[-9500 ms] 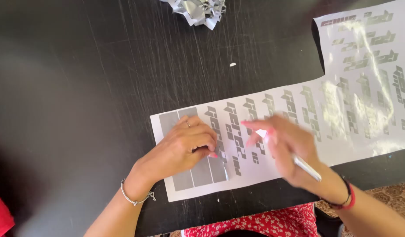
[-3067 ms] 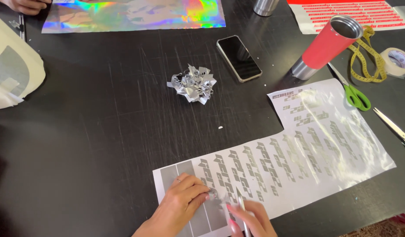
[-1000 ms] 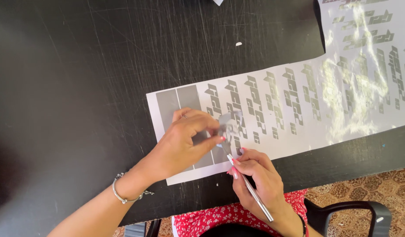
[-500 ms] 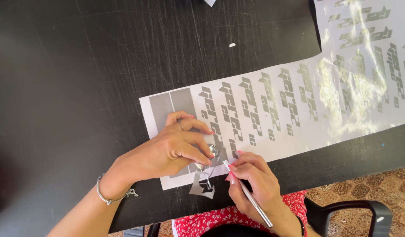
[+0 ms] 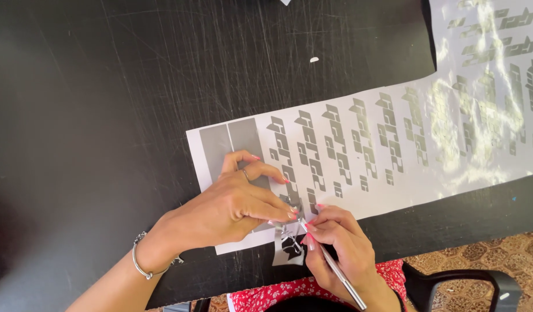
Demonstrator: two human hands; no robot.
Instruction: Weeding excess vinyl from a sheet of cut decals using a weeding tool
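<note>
- The step in hand looks like weeding: waste silver vinyl being stripped away from around the cut shapes on a long white sticker sheet (image 5: 359,150), which lies flat on the black counter (image 5: 104,115).
- The left hand (image 5: 231,208) rests on the near-left corner of the sheet, beside two uncut grey bands (image 5: 229,144). Its thumb and forefinger are pinched closed on the top of a peeled vinyl strip (image 5: 289,248).
- That strip hangs off the sheet's near edge, curled, with dark cut-outs showing in it.
- The right hand (image 5: 335,248) is closed in a pen grip around a slim metal weeding tool (image 5: 335,268); its tip meets the strip just beside the left fingertips.
- Rows of grey blocky cut shapes (image 5: 341,144) run rightward along the sheet; the far end glares under light.
- A white scrap (image 5: 314,59) lies apart on the counter, above the sheet.
- Judging from this, the next move calls for a slow, low pull on the strip while the tool tip holds small shapes down, since a quick tug could lift or tear them.
</note>
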